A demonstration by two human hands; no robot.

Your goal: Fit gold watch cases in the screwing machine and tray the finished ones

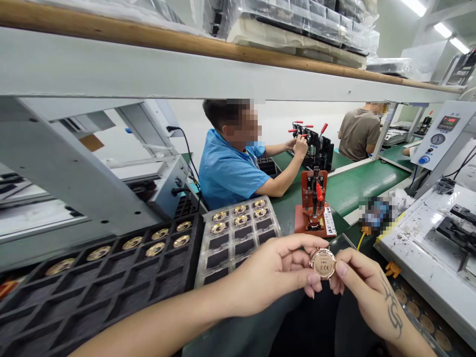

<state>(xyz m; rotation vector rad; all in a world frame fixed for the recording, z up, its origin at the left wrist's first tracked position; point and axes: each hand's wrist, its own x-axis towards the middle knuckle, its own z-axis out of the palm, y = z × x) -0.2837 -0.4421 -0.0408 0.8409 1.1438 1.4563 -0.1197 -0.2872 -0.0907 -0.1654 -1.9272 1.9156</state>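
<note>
Currently gripping a round rose-gold watch case with both hands, engraved back and CE mark turned to the camera. Held in the air, on the near side of a red clamp press. Clasped at left edge by left hand, index finger along the top, thumb below, other fingers curled behind. Pinched at right edge by right hand, thumb on the rim, fingers bent underneath; wrist tattooed. To the left, see black foam tray with seven gold rings in far compartments. Just beside that, between black foam tray and red clamp press, see clear plastic tray with six gold parts in its two far rows. Beyond, see person in blue shirt with hands at black clamp fixture, red handles. Farther off, see person in brown shirt. To the right, note control box with lit red display, above white machine bed. Below that, at lower right, note row of round discs, partly cut off. Overhead, note shelf with plastic-wrapped trays.
</note>
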